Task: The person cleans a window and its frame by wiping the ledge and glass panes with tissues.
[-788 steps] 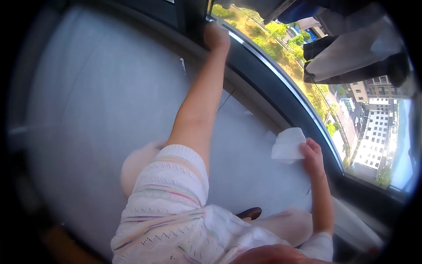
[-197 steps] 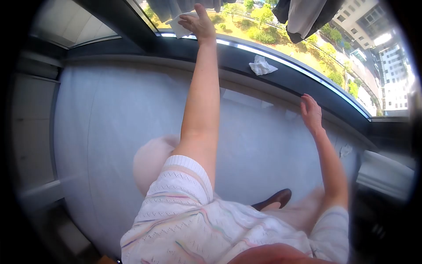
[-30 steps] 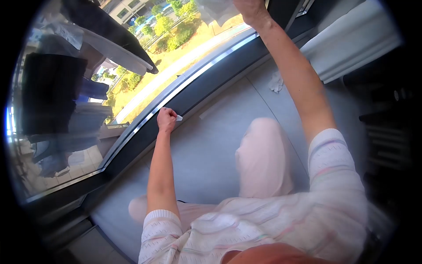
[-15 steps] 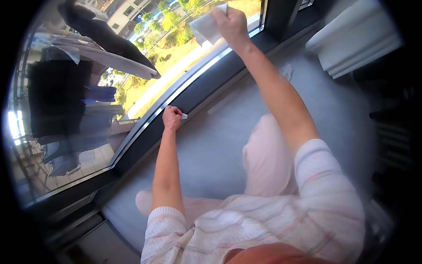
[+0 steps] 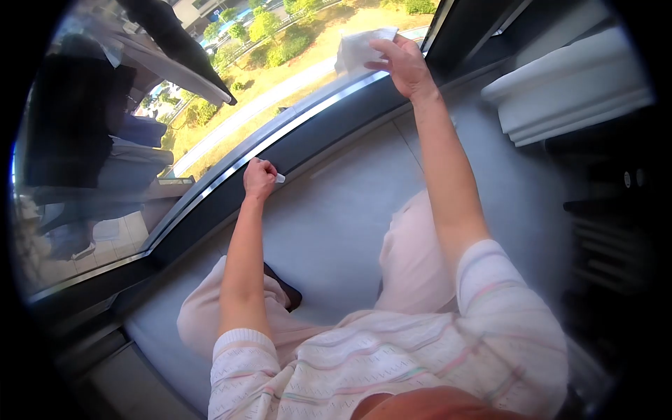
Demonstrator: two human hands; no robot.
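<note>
My right hand [image 5: 406, 64] is raised at the upper right of the window, with its fingers on a thin white wipe [image 5: 358, 49]. The wipe hangs spread out in front of the glass [image 5: 280, 84]; whether it touches the pane I cannot tell. Lower down and to the left, my left hand [image 5: 259, 178] is closed at the dark window frame [image 5: 318, 136]. A small white piece [image 5: 280, 178] sticks out of that fist, its kind unclear.
Dark and grey clothes [image 5: 63, 119] hang beyond the glass on the left. A grey tiled floor [image 5: 329, 231] lies below the frame, with my bent legs [image 5: 416, 259] over it. White folded fabric [image 5: 574, 84] hangs at the upper right.
My right hand has shifted right and down a little, its fingers looser on the wipe. The view has turned slightly; a dark shoe now shows beside my left leg.
</note>
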